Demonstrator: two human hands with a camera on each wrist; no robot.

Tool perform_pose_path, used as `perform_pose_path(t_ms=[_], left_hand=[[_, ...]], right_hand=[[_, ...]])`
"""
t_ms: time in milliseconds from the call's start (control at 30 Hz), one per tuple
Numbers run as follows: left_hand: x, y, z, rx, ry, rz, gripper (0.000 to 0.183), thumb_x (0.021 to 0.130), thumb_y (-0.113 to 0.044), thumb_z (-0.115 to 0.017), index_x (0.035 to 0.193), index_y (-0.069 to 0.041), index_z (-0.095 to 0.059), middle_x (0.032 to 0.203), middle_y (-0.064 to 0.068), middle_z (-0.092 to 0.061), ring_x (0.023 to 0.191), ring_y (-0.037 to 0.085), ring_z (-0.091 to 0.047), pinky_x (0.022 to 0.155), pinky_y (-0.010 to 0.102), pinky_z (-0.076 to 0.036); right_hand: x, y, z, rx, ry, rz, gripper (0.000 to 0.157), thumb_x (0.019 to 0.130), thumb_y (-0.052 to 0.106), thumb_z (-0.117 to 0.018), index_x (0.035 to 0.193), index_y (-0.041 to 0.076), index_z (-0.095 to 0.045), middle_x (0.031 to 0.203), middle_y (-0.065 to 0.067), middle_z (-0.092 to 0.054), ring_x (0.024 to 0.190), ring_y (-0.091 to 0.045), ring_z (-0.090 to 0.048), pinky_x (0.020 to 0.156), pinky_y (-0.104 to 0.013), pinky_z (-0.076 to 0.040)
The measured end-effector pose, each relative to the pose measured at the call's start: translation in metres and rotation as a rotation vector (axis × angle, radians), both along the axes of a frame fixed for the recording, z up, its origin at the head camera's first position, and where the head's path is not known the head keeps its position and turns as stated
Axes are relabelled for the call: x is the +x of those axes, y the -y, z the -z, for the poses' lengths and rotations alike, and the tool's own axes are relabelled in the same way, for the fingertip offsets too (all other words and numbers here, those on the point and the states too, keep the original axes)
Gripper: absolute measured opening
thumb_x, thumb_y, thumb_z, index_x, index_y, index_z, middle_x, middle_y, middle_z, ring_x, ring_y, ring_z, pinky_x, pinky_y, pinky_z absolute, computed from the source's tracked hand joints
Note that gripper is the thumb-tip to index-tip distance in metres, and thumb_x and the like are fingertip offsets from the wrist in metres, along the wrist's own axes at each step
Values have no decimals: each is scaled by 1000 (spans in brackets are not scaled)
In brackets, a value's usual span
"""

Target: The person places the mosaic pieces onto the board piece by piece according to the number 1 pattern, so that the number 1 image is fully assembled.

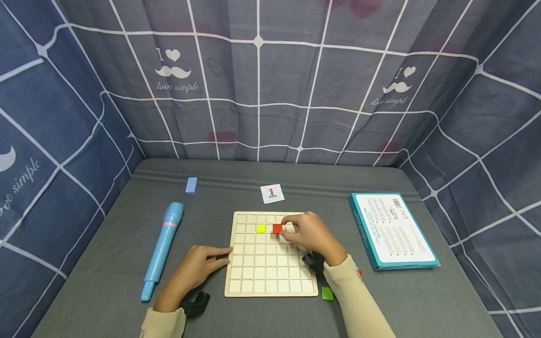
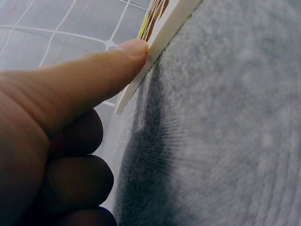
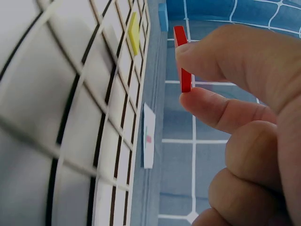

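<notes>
A wooden grid board (image 1: 270,272) lies on the grey table, with a yellow square tile (image 1: 260,228) in its upper part. My right hand (image 1: 314,232) pinches a red square tile (image 3: 182,59) between thumb and finger, above the board and right of the yellow tile. In the right wrist view the red tile stands apart from the grid. The left hand (image 1: 197,268) touches the board's left edge with outstretched thumb and forefinger. Its other fingers (image 2: 77,181) are curled in the left wrist view. A small printed pattern card (image 1: 272,193) lies behind the board.
A light-blue cylinder (image 1: 163,249) lies on the left, with a small blue block (image 1: 191,185) behind it. On the right rests a teal-edged box (image 1: 395,230). A green tile (image 1: 327,293) sits by the right forearm, which partly hides another red piece (image 1: 360,273).
</notes>
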State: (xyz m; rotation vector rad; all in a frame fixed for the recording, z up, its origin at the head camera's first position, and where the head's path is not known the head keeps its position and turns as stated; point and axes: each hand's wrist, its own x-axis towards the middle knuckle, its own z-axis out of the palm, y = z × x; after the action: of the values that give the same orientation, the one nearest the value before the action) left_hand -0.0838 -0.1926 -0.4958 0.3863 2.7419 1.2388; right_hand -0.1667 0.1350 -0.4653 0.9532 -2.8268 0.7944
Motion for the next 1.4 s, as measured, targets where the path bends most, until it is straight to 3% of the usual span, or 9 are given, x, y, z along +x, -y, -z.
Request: perform_pose_path(t_ms=[367,500,733,1067,1400], left_hand=[[0,0,1,16,9,-6,32,89,-17,-81,121,-15,-78,119,6,-73,81,1,-63,67,23,-52],[0,1,1,19,12,-6,33,89,-16,-81,121,-15,-78,119,6,-73,79,1,-63,66,23,-52],[-1,0,2,8,9,-4,33,89,-18,-81,122,-16,-77,118,6,-74,68,0,-58,61,23,-49],[-1,0,2,-2,7,-8,33,88,-18,-82,121,-15,-78,116,6,-74,61,1,-52,57,23,-47],[-2,0,1,-1,1,0,33,89,-18,-81,122,-15,-77,118,6,-74,77,0,-62,65,23,-51]], right_hand=[[-16,17,1,-59,-1,5,16,88,19,-78,102,11,-79,52,14,-24,48,-1,-20,49,-23,-22],[-20,18,6,-51,27,23,15,88,19,-77,101,12,-79,52,14,-26,48,-1,-22,49,-24,-22],[-17,20,19,-4,82,46,13,88,20,-75,100,16,-79,50,18,-30,45,1,-26,47,-22,-26],[-16,22,21,2,105,84,14,88,19,-77,100,14,-80,50,18,-33,46,1,-28,48,-23,-26],[-16,21,25,-17,104,90,15,90,23,-80,103,16,-81,51,16,-37,50,0,-29,52,-24,-27]])
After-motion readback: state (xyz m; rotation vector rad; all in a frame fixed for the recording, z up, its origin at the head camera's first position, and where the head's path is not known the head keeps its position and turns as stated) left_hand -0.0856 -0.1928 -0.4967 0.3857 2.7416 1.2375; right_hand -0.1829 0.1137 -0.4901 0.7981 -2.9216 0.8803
